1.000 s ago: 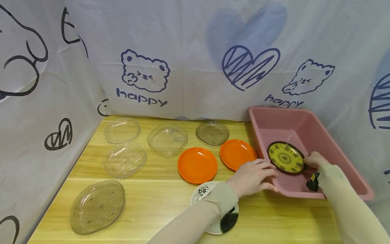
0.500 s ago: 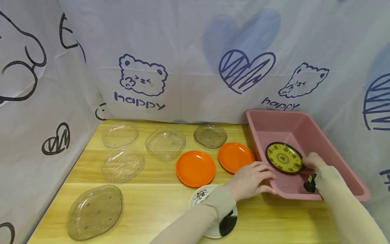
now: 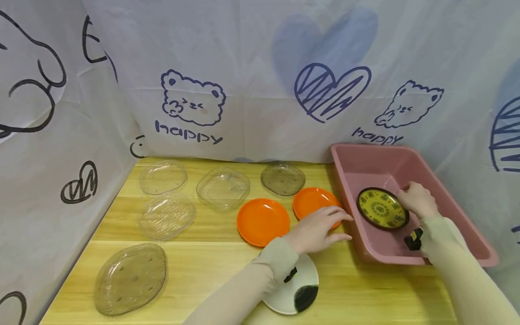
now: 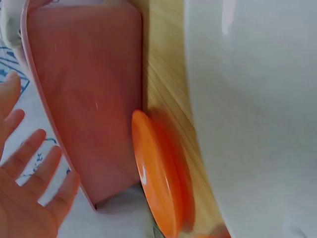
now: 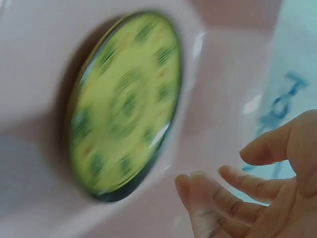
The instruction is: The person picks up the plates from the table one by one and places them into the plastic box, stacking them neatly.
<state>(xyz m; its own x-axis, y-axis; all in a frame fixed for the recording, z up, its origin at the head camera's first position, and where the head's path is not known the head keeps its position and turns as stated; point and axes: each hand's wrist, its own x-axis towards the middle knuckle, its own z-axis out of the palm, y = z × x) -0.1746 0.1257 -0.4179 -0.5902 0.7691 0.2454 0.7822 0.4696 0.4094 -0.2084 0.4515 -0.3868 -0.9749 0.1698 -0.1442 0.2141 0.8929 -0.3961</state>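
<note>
A yellow plate with a dark rim and dark pattern (image 3: pixel 383 208) lies inside the pink basin (image 3: pixel 367 253). My right hand (image 3: pixel 419 199) is beside its right edge; the right wrist view shows the fingers (image 5: pixel 233 198) loosely bent and apart from the plate (image 5: pixel 126 106). My left hand (image 3: pixel 318 229), fingers spread and holding nothing, hovers left of the basin wall, over the near edge of an orange plate (image 3: pixel 313 201). Below my left wrist lies a white plate with black markings (image 3: pixel 300 275), partly hidden by the sleeve.
Another orange plate (image 3: pixel 263 222) lies left of my left hand. Clear plastic dishes (image 3: pixel 223 188) stand at the back left, with a smoky brown one (image 3: pixel 283 178) near the basin and a larger brown one (image 3: pixel 132 280) at the front left. A printed cloth (image 3: pixel 252 81) hangs behind.
My left hand has come off the basin's rim and moved left. My right hand has let go of the yellow plate, which lies in the basin, and risen slightly.
</note>
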